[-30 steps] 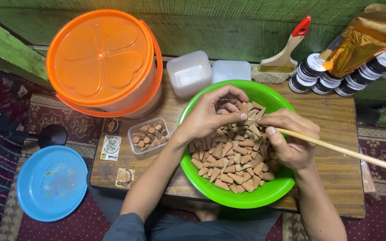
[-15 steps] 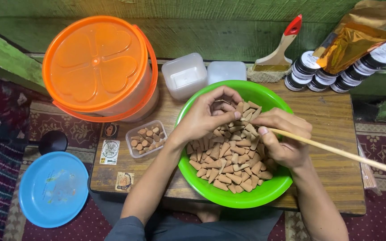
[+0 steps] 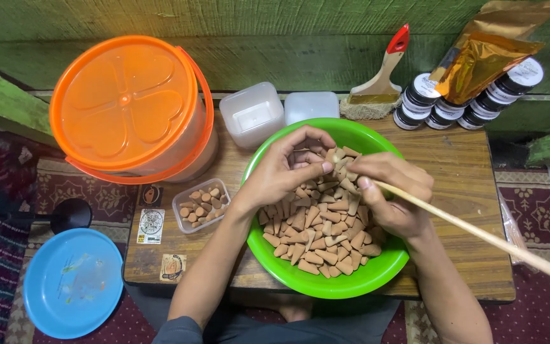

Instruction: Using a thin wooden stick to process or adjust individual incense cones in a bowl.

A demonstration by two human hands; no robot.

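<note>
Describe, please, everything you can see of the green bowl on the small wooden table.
The green bowl is round, bright and glossy, and looks like plastic. It stands upright on the front middle of the wooden table, its near rim at the table's edge. It is filled with small brown cone-shaped pieces. The left hand and the right hand, which holds a thin wooden stick, work over the pile inside it. Two clear boxes stand just behind it.
</note>
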